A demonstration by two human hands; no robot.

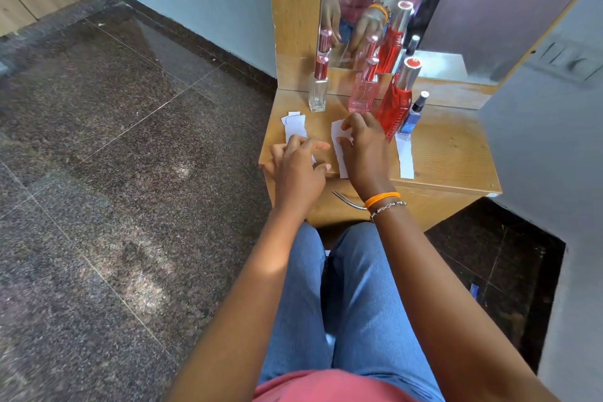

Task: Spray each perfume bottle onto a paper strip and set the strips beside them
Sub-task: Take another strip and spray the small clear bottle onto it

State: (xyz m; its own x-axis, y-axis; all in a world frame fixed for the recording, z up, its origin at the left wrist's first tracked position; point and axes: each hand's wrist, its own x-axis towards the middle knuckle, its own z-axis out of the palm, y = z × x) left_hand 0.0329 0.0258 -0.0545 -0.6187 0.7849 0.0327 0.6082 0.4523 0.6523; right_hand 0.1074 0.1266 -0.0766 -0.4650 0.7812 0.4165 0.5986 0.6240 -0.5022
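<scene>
1. Strips – three white paper strips lie on the wooden shelf: left strip, middle strip, right strip, each before the standing bottles.
2. Right hand pinches the middle strip; left hand rests relaxed over the left strip.
3. Handling – paper looks light and limp; best pinched at an end.
4. Both hands hide much of two strips.

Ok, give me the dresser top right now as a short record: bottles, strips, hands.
bottles: clear square glass bottle with red cap; pink glass bottle; tall red bottle with silver cap; small blue bottle; all upright
strips: white paper strip at left, white paper strip in the middle, white paper strip at right, all on the wooden dresser top
left hand: over left strip, grip unclear
right hand: fingers on middle strip
caps: on all four
</scene>
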